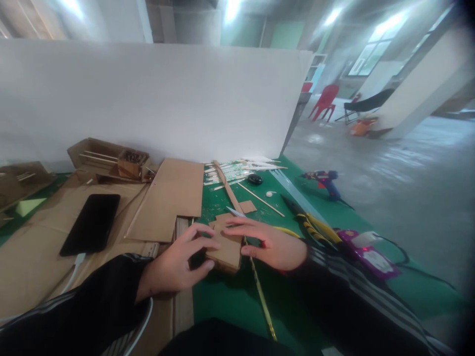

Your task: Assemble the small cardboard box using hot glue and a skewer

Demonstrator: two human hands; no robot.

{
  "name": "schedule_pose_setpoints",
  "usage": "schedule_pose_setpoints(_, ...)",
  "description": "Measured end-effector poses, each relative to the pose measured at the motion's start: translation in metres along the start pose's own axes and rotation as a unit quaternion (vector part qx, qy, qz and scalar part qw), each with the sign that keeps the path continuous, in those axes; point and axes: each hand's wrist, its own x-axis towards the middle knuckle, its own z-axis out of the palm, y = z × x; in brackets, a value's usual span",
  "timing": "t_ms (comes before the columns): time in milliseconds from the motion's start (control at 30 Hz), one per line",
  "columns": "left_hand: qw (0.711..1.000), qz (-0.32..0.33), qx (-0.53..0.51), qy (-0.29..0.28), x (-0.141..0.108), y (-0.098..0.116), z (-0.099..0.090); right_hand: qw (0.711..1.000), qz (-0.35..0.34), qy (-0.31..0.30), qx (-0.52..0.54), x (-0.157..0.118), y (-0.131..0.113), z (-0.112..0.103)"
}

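Observation:
A small, flat cardboard box (227,251) lies on the green table top in front of me. My left hand (181,259) is curled at its left side, fingertips on the top and thumb by the near left edge. From the right, my right hand (272,244) lays its fingers over the top, with the thumb against the right edge. A pale pointed blade-like piece (235,211) shows just beyond the right fingers; its other end is hidden. Beside the box, a thin yellow stick (264,299) runs from under the right hand toward me.
A phone (91,223) with a white cable lies on cardboard at left. Behind are a cardboard sheet (178,193), an open cardboard box (100,158) and white strips (230,173). Pliers (308,220), a glue gun (324,182) and a purple power strip (371,254) lie right. A white panel (156,99) stands behind.

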Motion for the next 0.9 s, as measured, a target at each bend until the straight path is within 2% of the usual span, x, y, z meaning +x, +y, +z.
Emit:
schedule_pose_setpoints(100, 1.0, 0.002, 0.012, 0.008, 0.0, -0.001, 0.0, 1.0, 0.009, 0.025, -0.015, -0.002, -0.001, 0.0)
schedule_pose_setpoints(300, 0.999, 0.013, 0.04, 0.022, 0.001, -0.002, 0.001, 1.0, 0.026, 0.008, -0.014, -0.003, -0.009, 0.001)
schedule_pose_setpoints(567, 1.0, -0.016, -0.009, -0.01, 0.001, -0.001, 0.001, 0.998, 0.025, 0.055, -0.034, 0.001, -0.014, 0.013)
schedule_pose_setpoints(767, 0.999, -0.023, -0.016, 0.045, 0.001, -0.002, 0.002, 0.994, 0.036, 0.099, -0.01, 0.002, -0.01, 0.029)
schedule_pose_setpoints(900, 0.998, -0.038, -0.01, 0.057, 0.002, -0.002, 0.002, 0.99, 0.044, 0.128, 0.045, 0.002, -0.007, 0.042)
